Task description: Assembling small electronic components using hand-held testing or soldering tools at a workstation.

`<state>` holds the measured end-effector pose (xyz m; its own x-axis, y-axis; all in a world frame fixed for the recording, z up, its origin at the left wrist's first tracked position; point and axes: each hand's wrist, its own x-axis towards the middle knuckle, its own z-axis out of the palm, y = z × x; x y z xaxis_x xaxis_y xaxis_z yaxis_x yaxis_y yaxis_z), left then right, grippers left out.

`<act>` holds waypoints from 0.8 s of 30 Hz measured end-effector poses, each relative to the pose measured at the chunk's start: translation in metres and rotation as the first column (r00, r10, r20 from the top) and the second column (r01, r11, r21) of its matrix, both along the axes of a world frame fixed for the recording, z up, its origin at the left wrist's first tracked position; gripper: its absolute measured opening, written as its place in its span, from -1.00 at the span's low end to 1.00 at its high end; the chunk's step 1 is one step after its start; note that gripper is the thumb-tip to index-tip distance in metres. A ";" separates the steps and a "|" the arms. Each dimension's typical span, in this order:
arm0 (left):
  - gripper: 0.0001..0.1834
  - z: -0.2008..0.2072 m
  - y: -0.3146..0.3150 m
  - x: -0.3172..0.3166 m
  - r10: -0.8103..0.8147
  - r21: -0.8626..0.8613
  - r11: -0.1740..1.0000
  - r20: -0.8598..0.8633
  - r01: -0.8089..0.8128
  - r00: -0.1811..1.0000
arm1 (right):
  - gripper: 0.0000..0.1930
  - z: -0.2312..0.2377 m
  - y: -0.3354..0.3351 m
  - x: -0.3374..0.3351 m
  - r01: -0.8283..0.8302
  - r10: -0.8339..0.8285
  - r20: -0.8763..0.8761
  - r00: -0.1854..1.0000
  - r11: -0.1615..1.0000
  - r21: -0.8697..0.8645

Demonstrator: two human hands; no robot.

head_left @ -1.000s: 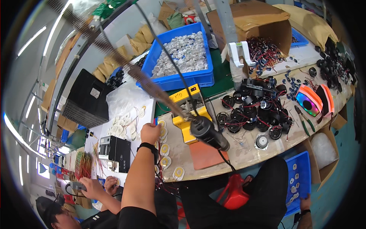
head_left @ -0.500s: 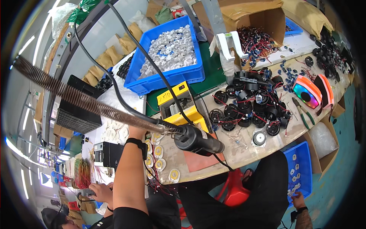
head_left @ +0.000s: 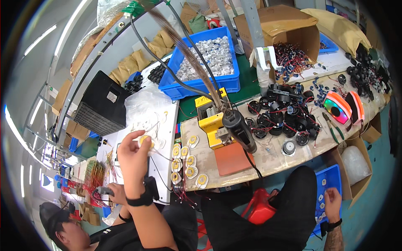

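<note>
Straight ahead at the back of my bench sits an open brown cardboard box [head_left: 289, 31], lying on its side, its mouth spilling small wired parts onto the tabletop. Just left of it stands a blue plastic crate [head_left: 197, 81] heaped with little silvery-white pieces. Further left, a clear crumpled plastic bag [head_left: 146, 106] lies on the white board, beside a black ribbed plastic crate [head_left: 98, 106] bearing a small pale square label [head_left: 111, 96]. On the yellow machine in front of me there's a yellow sticker [head_left: 204, 100] with dark markings. Down at my right, another open cardboard box [head_left: 354, 161] holds a clear bag.
</note>
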<state>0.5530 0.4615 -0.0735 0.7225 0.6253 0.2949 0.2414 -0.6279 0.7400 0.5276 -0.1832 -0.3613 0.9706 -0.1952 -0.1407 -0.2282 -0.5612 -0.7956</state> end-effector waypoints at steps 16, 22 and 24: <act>-0.71 -0.034 -0.190 -0.101 -0.625 -0.384 0.654 0.212 0.652 0.751 | -0.23 0.181 0.202 -0.026 -0.838 0.739 0.447 0.504 0.544 0.044; -0.60 -0.120 -0.243 -0.119 -0.726 -0.439 0.558 0.151 0.704 0.671 | -0.74 0.131 0.171 -0.061 -0.446 0.766 -0.190 0.614 0.535 0.718; -0.54 -0.137 -0.238 -0.123 -0.711 -0.290 0.623 0.178 0.726 0.681 | -0.80 0.125 0.151 -0.060 -0.388 0.687 -0.234 0.688 0.620 0.682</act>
